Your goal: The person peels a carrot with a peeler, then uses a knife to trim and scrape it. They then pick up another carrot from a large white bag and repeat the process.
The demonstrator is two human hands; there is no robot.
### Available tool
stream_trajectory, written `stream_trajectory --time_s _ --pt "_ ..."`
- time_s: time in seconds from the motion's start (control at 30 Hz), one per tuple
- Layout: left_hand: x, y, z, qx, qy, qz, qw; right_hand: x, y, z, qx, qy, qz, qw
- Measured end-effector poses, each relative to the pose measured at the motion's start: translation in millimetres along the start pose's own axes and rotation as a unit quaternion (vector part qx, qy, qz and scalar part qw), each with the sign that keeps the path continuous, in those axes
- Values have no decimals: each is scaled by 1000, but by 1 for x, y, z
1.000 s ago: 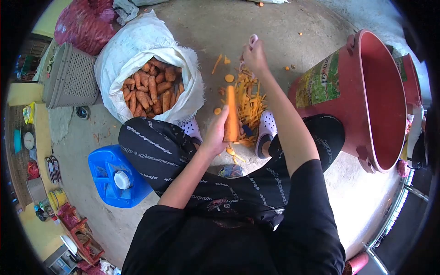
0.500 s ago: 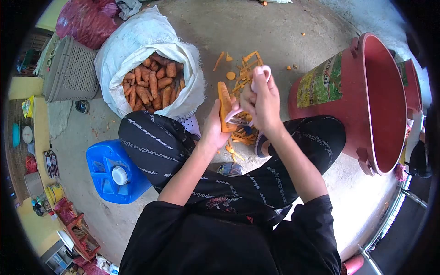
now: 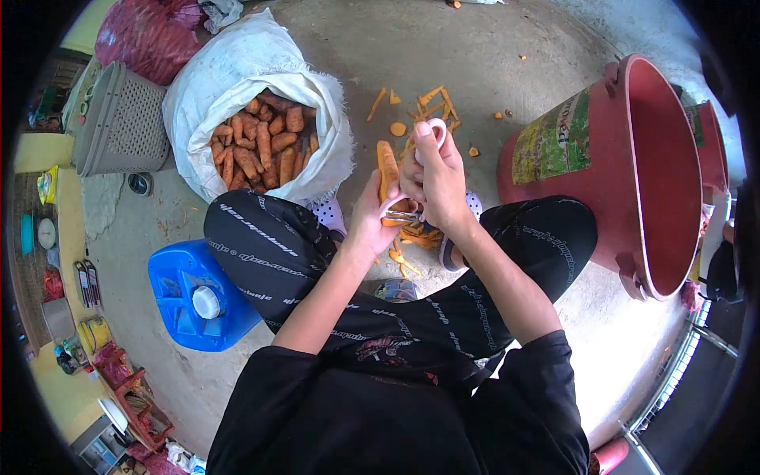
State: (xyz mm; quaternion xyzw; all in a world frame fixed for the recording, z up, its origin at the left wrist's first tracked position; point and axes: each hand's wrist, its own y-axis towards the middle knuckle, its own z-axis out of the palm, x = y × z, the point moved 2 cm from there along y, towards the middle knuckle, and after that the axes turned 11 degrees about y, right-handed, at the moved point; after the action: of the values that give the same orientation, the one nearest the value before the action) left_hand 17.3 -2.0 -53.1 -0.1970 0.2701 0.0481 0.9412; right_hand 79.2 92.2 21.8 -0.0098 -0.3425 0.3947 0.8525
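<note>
One head-worn camera gives the view, facing steeply down and somewhat forward. The shirt (image 3: pixel 396 419), close to the lens, fills the bottom centre; above it, the legs (image 3: pixel 467 317) show from overhead. The left hand (image 3: pixel 370 220) and right hand (image 3: pixel 439 178) fall near the middle of the frame, within arm's reach. Beyond them the floor (image 3: pixel 475 47) runs to the top edge, farther off. The lens is very wide: black rounds off the corners, and the railing (image 3: pixel 673 380) at lower right bows.
</note>
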Motion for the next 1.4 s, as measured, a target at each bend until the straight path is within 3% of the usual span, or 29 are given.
stream_trajectory --time_s 0.07,0.17,0.3,0.47,0.6,0.7,0.8,0.87,0.97,1.03,1.13,1.23,1.33,1.4 --pt "3 1 1 19 -14 10 1000 0 0 1 -8 -16 7 1000" --pt "-2 0 12 -35 11 27 999 -1 4 -2 -49 -32 20 998" --pt "-4 -1 12 -41 11 45 998 -6 10 -4 -77 -47 42 995" --pt "-13 -4 25 -21 31 61 997 -1 19 3 -39 -84 30 995" --pt "-7 0 10 -65 42 50 996 -1 18 4 -42 -78 52 995" --pt "1 0 11 -83 60 38 994 5 29 1 -77 -87 8 993" --pt "10 -13 23 -94 84 29 992 6 36 -8 -39 -97 27 994" --pt "9 -12 27 -91 92 39 991 13 45 -12 -72 -104 -4 992" --pt "12 -17 18 -46 135 -15 990 22 65 -15 -96 -81 -26 992" --pt "15 -17 18 -66 128 -26 989 26 87 -22 -107 -63 -57 991" --pt "12 -23 32 -60 158 -30 985 25 121 -36 -122 -167 -129 970" --pt "7 -19 22 -92 129 -18 987 19 163 -81 -124 -89 -122 981" --pt "2 -8 0 -88 27 -13 996 40 167 -80 -167 -322 -206 909" --pt "2 -3 1 -104 29 -9 994 45 160 -70 -100 -316 -221 917"
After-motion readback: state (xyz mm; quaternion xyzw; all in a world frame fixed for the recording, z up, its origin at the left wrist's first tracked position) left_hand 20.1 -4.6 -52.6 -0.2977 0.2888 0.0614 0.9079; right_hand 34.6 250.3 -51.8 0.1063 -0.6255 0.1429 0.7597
